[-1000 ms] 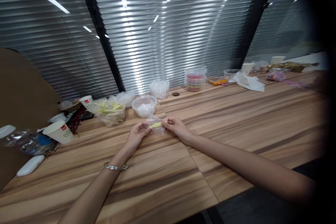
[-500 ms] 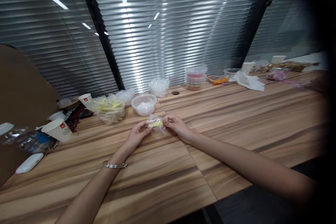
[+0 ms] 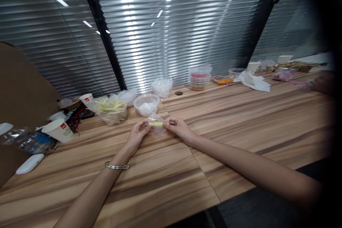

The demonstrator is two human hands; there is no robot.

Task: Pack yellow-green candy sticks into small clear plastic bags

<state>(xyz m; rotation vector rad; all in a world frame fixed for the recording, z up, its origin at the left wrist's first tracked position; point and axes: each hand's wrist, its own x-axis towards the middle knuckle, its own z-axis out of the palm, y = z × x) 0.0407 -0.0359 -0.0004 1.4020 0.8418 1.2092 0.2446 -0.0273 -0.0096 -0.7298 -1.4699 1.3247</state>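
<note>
Between my two hands is a small clear plastic bag (image 3: 156, 118) with a yellow strip (image 3: 156, 124) showing in it. My left hand (image 3: 138, 131) pinches the bag's left side between thumb and fingers. At the right side, my right hand (image 3: 176, 127) is closed on the bag in the same way. Just beyond them stands a clear round plastic bowl (image 3: 146, 104) with something white in it. To the left of the bowl sits an open clear bag (image 3: 110, 109) full of yellow pieces.
Paper cups (image 3: 59, 131), a plastic bottle (image 3: 33, 141) and a white case (image 3: 30, 164) stand along the left. Stacked tubs (image 3: 199, 77), an orange packet (image 3: 221, 80) and a white tissue (image 3: 253, 81) line the back right. Another person's blurred hand (image 3: 323, 82) is at the far right.
The small bag has turned in my fingers, so the yellow strip looks straighter and narrower. My hands have shifted only slightly. At the far right, the other person's hand has moved a little.
</note>
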